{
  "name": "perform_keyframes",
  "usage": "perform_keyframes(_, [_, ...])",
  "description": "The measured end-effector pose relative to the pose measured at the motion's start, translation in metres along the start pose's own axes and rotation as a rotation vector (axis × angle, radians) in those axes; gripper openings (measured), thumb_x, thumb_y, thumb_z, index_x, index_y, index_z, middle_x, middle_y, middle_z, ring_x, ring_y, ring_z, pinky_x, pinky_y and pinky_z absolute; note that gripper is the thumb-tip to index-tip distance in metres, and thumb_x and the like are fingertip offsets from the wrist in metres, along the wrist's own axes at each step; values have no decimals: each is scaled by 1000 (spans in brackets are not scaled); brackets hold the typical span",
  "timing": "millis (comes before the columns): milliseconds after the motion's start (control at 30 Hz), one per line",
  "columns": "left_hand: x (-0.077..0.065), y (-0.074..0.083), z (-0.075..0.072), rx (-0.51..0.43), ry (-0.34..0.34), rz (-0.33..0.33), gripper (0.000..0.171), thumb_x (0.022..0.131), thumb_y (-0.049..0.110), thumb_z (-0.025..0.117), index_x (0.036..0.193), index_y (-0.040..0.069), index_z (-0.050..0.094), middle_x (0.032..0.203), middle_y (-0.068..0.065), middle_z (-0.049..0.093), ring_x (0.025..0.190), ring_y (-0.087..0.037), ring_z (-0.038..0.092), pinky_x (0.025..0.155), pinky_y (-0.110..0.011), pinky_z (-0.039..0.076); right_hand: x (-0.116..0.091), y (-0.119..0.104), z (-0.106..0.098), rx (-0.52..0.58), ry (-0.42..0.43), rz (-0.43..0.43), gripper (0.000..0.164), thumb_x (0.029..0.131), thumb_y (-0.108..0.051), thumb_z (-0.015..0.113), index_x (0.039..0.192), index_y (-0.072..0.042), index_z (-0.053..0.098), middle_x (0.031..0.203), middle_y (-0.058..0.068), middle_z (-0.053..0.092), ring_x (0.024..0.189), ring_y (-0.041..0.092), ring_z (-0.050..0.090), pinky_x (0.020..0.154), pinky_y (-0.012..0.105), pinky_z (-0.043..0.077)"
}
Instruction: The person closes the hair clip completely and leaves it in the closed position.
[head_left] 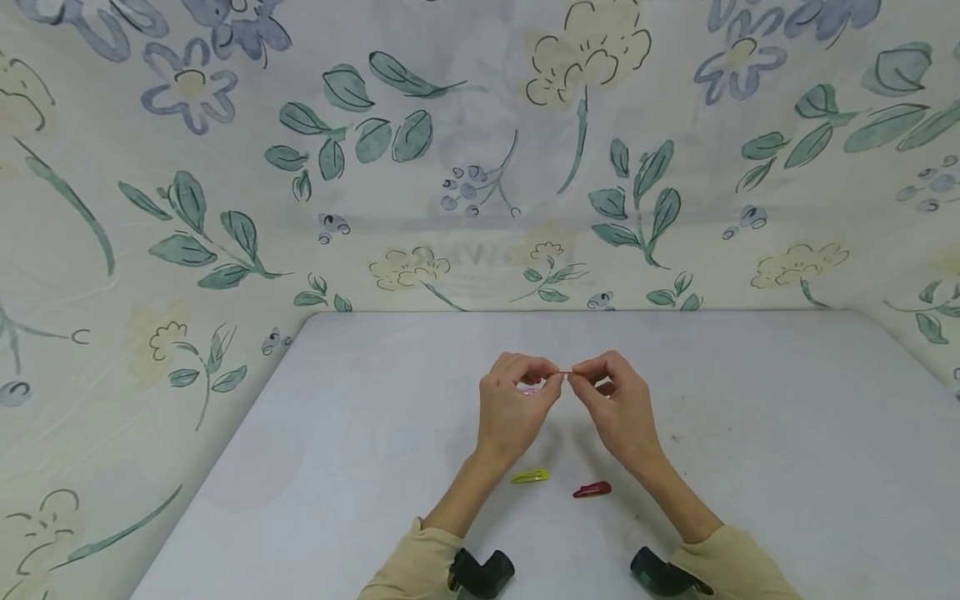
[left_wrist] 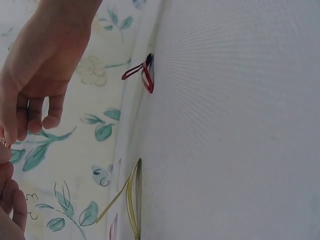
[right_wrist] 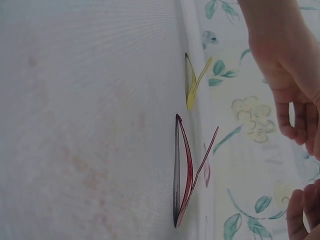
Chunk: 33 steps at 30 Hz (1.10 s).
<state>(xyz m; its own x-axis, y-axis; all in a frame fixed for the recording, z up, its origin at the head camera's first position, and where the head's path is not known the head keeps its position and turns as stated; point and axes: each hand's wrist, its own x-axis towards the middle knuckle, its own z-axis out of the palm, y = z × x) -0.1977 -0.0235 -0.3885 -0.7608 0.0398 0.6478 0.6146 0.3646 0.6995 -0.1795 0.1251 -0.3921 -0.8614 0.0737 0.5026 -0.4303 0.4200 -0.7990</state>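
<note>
My left hand [head_left: 513, 408] and right hand [head_left: 621, 410] meet fingertip to fingertip above the table. Each pinches an end of a thin coppery-brown piece [head_left: 566, 372]; too little of it shows to tell its kind. In the left wrist view, a bit of it looks ridged. Below the hands lie a yellow snap hair clip [head_left: 531, 476] and a dark red snap hair clip [head_left: 592, 490], both bent open in the wrist views. A pink clip-like thing [head_left: 531, 387] shows through the gap in my left hand, partly hidden.
The white table [head_left: 360, 433] extends to both sides of the hands. Behind it rises a flower-patterned cloth [head_left: 465, 250], which also hangs at the left and right. A few small specks [head_left: 675, 438] dot the tabletop on the right.
</note>
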Motion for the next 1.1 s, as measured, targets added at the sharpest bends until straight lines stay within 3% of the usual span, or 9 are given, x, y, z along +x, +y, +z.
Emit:
perform_keyframes(700, [-2, -4, 1, -19, -45, -54, 6, 83, 2, 71, 83, 8, 71, 79, -1, 65, 76, -20, 60, 66, -23, 51, 0, 1, 3, -3, -4, 61, 8, 91, -8, 69, 98, -6, 66, 91, 3, 68, 83, 13, 59, 71, 21, 48])
perform_keyframes(1100, [-2, -4, -1, -27, -51, -65, 6, 84, 3, 71, 84, 9, 70, 80, -1, 65, 78, -16, 59, 68, -27, 52, -1, -1, 1, 5, -35, 95, 12, 93, -15, 69, 101, -7, 65, 94, 5, 67, 85, 15, 58, 71, 21, 49])
